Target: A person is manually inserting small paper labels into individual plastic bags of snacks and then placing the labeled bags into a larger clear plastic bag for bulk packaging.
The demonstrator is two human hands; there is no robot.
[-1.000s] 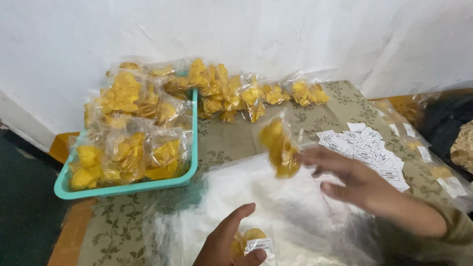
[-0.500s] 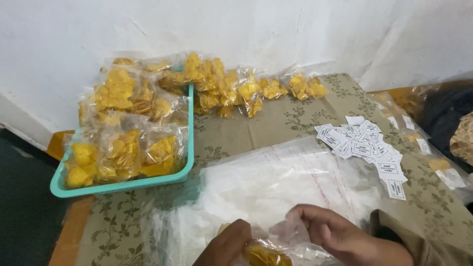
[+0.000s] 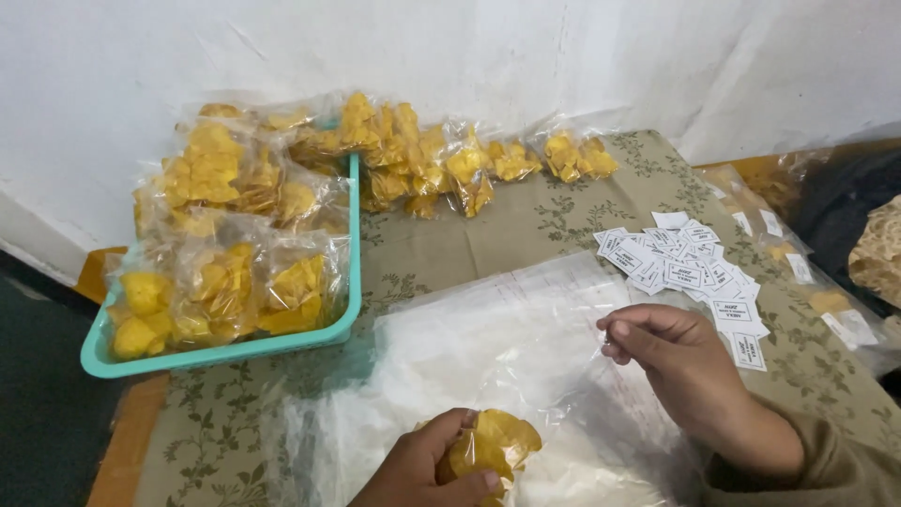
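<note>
At the near edge of the view, a small clear bag of yellow chips point(image 3: 490, 449) is held in the left hand point(image 3: 422, 469); the grip is closed around it, with the thumb over its lower side and the fingers behind it. The bag is located low in the middle of the view, above a stack of empty clear plastic bags point(image 3: 488, 357) that is spread on the bench point(image 3: 450, 244).

Just to the right, the right hand point(image 3: 680, 361) is raised over the same stack. Its fingers are curled and the fingertips are pinched together near the upper edge of the thin plastic; whether the film is really caught between them cannot be told. A brownish sleeve point(image 3: 835, 465) is seen at the wrist.

A little farther, to the right of the stack, a heap of small white paper labels point(image 3: 690, 268) is lying on the patterned cloth of the bench. At the right edge, some more packets with labels point(image 3: 826, 300) are seen, partly out of view.

On the left side, a turquoise plastic basket point(image 3: 352, 253) is standing at the bench edge, and it is filled with packed bags of chips point(image 3: 225, 253).

Farthest away, a row of filled chip bags point(image 3: 469, 164) is laid along the white wall point(image 3: 469, 56), from the basket towards the right.
</note>
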